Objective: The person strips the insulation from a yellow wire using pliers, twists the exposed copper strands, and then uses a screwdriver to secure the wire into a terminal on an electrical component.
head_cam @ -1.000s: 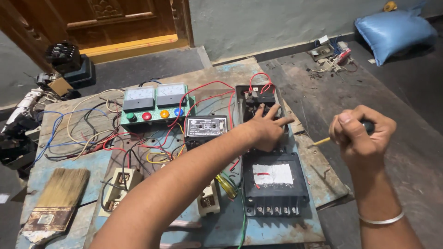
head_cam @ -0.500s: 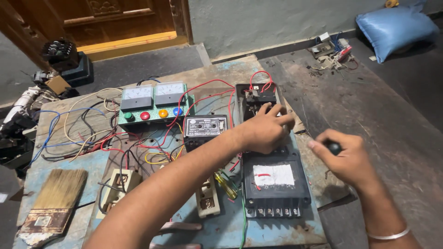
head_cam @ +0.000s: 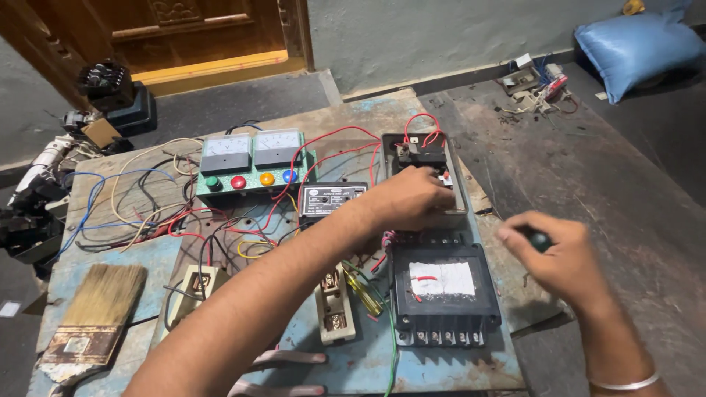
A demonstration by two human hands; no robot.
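at the board's left edge lies a paint brush; toward the far edge stands a green meter panel with coloured buttons and red wiring. our left hand rests curled on the open black switch box near the far right corner, bracing it. we should keep that box steady and bring the tool in squarely. our right hand hangs off the right edge, wrapped around a dark screwdriver handle. the blue-painted board lies on a rough grey floor, a wooden door beyond.
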